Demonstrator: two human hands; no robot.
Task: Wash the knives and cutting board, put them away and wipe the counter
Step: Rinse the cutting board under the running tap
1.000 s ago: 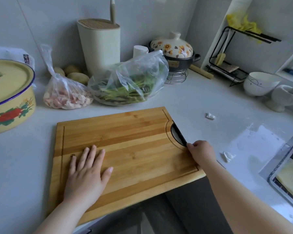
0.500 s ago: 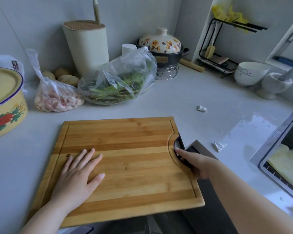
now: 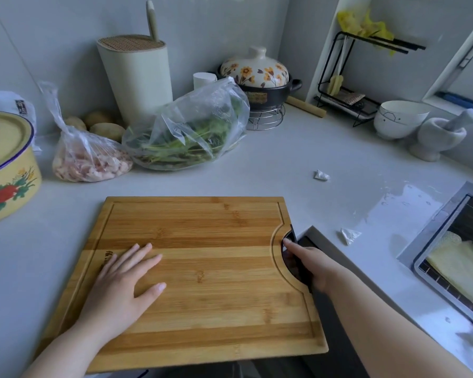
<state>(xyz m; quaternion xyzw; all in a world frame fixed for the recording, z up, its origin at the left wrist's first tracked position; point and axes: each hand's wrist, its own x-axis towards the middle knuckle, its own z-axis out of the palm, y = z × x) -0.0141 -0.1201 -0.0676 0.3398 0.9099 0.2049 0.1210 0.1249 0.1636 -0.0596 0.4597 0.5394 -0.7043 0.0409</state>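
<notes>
A large bamboo cutting board lies on the grey counter, its near edge jutting over the counter's front. My left hand rests flat on the board's left part, fingers straight and spread. My right hand holds the board's right edge at the dark curved handle cutout, fingers curled into it. A cream knife block stands at the back wall with one pale handle sticking up from it. No loose knife is in sight.
Behind the board lie a bag of meat, a bag of greens and potatoes. A yellow enamel pot sits left. The sink with a yellow cloth is right, beside wet counter and paper scraps. Bowl and mortar stand at the back right.
The board has turned and slid toward the counter's front corner. My right hand has shifted from the board's edge into the handle cutout. The left hand stays flat on the board.
</notes>
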